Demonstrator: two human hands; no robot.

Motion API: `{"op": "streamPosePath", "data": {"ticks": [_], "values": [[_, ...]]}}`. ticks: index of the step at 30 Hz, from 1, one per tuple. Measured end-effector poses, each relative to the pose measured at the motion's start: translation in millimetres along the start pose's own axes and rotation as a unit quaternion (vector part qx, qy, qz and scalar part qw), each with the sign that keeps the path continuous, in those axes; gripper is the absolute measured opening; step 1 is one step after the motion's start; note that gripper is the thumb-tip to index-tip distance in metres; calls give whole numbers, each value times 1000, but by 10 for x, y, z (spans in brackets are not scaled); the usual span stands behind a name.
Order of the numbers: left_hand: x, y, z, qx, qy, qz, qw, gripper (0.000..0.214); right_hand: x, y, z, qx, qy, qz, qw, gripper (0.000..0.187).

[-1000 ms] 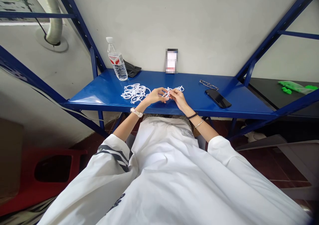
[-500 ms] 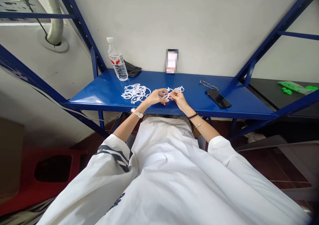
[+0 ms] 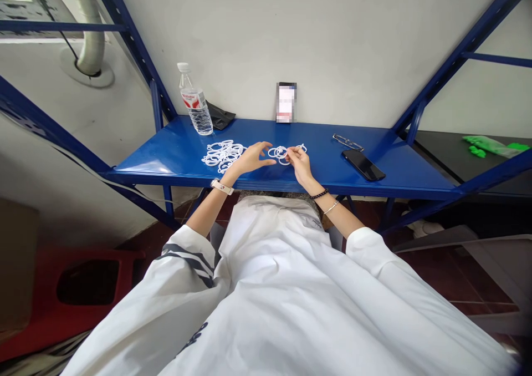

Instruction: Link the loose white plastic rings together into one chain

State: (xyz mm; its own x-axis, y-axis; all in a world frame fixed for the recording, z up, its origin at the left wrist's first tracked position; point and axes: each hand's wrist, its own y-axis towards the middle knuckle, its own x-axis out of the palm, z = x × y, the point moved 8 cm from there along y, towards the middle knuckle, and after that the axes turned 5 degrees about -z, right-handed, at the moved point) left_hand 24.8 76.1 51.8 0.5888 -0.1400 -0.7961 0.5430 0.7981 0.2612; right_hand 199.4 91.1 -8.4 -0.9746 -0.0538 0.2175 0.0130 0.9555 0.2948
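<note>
White rings (image 3: 272,153) lie linked or overlapping near the middle of the blue table, some of them partly behind my right hand (image 3: 300,161). That hand is closed in a pinch on one of the white rings. My left hand (image 3: 250,158) hangs to the left with its fingers apart and nothing in them. It is between the ringed pieces on the right and a larger pile of white rings (image 3: 222,153), and covers part of that pile's right edge.
On the blue table (image 3: 158,157) stand a water bottle (image 3: 196,110) with a black pouch (image 3: 221,116) behind it, and a phone (image 3: 286,103) leaning on the wall. To the right lie eyeglasses (image 3: 348,142) and a dark phone (image 3: 363,165).
My left hand has let go of the white rings and moved left, its fingers spreading. My right hand still pinches a ring and has shifted only slightly.
</note>
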Motion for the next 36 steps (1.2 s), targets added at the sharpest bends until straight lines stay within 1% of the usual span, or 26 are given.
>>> {"op": "streamPosePath", "data": {"ticks": [2,4,6,9,12,17,20,25,27,29,31,33,36], "values": [[-108,-26,-113,-23,118,21,993,36,-105,37,57,-6,-5,43,999,35],[-158,-55,-239,-49,210,13,976,30,-176,67,115,-4,-21,68,997,36],[-168,-84,-364,-80,265,-12,961,30,-218,87,157,-3,-48,80,996,42],[-164,-108,-471,-102,301,-38,947,32,-242,92,177,-8,-86,88,992,52],[-155,-95,-496,-91,309,-44,946,32,-185,82,162,-10,-112,61,992,52],[-166,-58,-521,-84,305,-21,949,32,12,41,62,-27,-149,-22,988,33],[-195,-41,-511,-83,276,10,958,30,73,14,9,-36,-174,-42,983,23],[-263,-16,-417,-80,177,70,978,42,61,-8,-31,-32,-183,-25,982,16],[-258,-1,-339,-72,126,85,986,39,83,-17,-38,-23,-177,-33,983,14],[-230,10,-267,-72,47,97,991,34,123,-32,-59,-19,-163,-46,985,13],[-186,17,-186,-68,-48,111,990,28,189,-57,-90,-21,-146,-68,987,16],[-149,15,-89,-52,-125,127,983,23,263,-86,-114,-17,-131,-95,987,24],[-122,-9,29,-36,-184,156,970,19,355,-124,-120,1,-117,-130,985,39]]}}
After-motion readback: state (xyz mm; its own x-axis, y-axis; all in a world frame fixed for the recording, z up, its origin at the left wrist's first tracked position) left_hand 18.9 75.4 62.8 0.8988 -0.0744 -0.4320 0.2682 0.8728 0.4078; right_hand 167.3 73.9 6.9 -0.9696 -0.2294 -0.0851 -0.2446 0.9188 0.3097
